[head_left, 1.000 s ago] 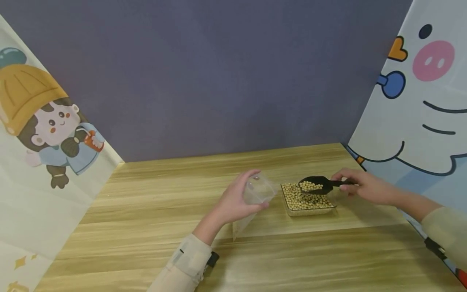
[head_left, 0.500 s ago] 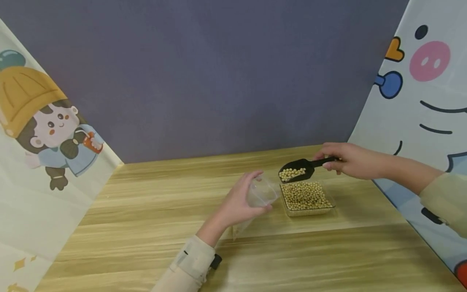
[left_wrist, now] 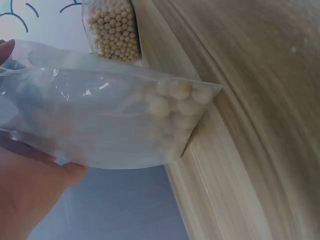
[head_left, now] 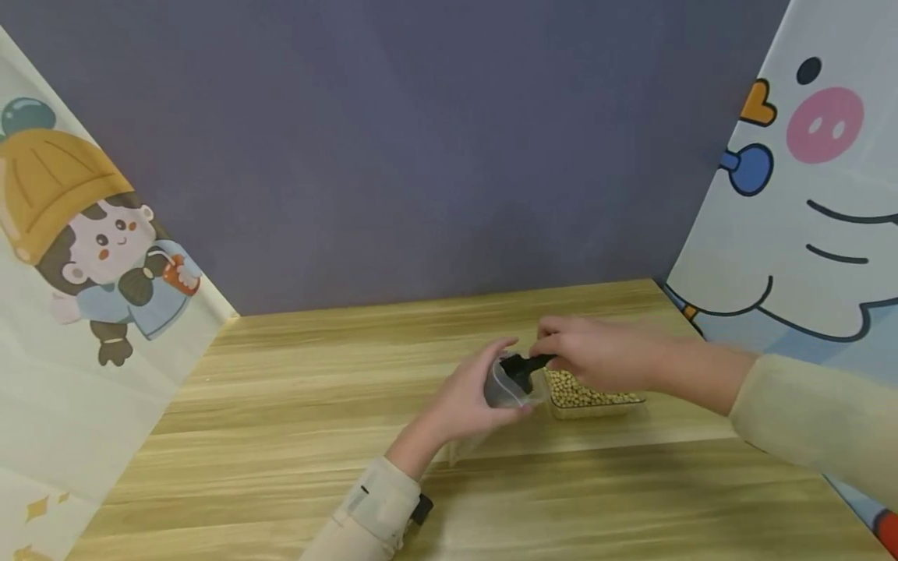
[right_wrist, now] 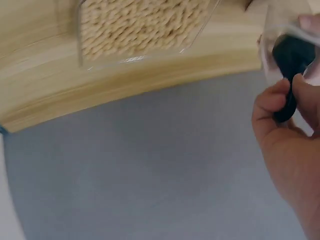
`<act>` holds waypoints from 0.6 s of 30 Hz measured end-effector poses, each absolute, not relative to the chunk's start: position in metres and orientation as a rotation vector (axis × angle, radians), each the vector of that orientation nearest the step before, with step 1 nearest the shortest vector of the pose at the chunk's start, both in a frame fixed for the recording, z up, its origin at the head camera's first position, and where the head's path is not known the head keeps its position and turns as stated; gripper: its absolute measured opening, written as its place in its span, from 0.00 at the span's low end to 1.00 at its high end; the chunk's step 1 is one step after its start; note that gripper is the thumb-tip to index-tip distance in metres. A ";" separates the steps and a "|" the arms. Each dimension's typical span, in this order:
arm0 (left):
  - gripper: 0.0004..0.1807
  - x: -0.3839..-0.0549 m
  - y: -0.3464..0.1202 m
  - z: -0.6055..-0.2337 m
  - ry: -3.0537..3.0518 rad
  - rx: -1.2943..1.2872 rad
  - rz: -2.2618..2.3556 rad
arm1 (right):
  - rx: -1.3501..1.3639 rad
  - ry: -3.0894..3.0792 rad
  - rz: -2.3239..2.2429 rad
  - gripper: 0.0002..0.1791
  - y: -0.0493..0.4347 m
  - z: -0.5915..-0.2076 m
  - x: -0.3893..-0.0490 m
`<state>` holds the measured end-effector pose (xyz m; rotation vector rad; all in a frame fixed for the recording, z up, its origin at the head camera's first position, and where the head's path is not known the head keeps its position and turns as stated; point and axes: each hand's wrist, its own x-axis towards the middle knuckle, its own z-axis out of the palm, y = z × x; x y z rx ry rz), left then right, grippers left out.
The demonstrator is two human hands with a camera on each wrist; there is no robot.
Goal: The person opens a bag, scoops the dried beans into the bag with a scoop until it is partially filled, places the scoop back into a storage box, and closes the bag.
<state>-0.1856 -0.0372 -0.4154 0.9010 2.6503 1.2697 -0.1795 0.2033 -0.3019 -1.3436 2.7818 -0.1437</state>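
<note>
My left hand [head_left: 463, 397] grips a clear plastic bag [left_wrist: 115, 120] near its mouth, thumb and fingers spread round it so that it gapes. Several round, pale yellow beans [left_wrist: 177, 102] lie in the bag's bottom corner, close over the table. With my right hand [head_left: 589, 351] I pinch the handle of a black scoop [head_left: 519, 370], its head tipped down inside the bag's mouth. What the scoop carries is hidden in the head view. Just right of the bag, partly behind my right hand, stands a clear rectangular container [right_wrist: 82, 42] full of the same beans.
The wood-grain table [head_left: 316, 405] ends at a dark grey-blue wall panel [head_left: 421, 156] at the back. White side panels with cartoon prints, a child in a hat [head_left: 98, 226] and a white creature [head_left: 828, 195], stand to left and right.
My right hand has lifted the scoop of beans from the container, moved it left and put its head into the bag's mouth. The left hand with the bag has shifted slightly right.
</note>
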 end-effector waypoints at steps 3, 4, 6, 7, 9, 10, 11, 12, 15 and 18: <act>0.52 -0.185 -0.038 -0.418 2.612 0.953 1.303 | -1.403 2.827 -0.028 0.13 0.189 -0.308 -0.174; 0.52 -0.185 -0.038 -0.419 2.600 0.961 1.317 | -1.404 2.848 0.000 0.13 0.186 -0.309 -0.173; 0.52 -0.184 -0.038 -0.419 2.577 0.966 1.352 | -1.383 2.887 0.042 0.11 0.181 -0.311 -0.170; 0.51 -0.184 -0.039 -0.420 2.569 0.969 1.372 | -1.361 2.895 0.037 0.10 0.180 -0.311 -0.169; 0.52 -0.184 -0.039 -0.420 2.558 0.961 1.403 | -1.325 2.905 0.008 0.09 0.181 -0.309 -0.168; 0.52 -0.184 -0.039 -0.421 2.558 0.956 1.416 | -1.311 2.912 -0.025 0.08 0.183 -0.307 -0.168; 0.52 -0.185 -0.040 -0.421 2.559 0.951 1.424 | -1.317 2.926 -0.069 0.08 0.187 -0.305 -0.169; 0.52 -0.185 -0.040 -0.421 2.565 0.947 1.423 | -1.315 2.939 -0.104 0.08 0.192 -0.301 -0.171; 0.52 -0.188 -0.045 -0.419 2.575 0.936 1.418 | -1.246 3.001 -0.220 0.11 0.216 -0.286 -0.176; 0.52 -0.191 -0.054 -0.414 2.584 0.926 1.434 | -1.133 3.071 -0.245 0.13 0.250 -0.274 -0.185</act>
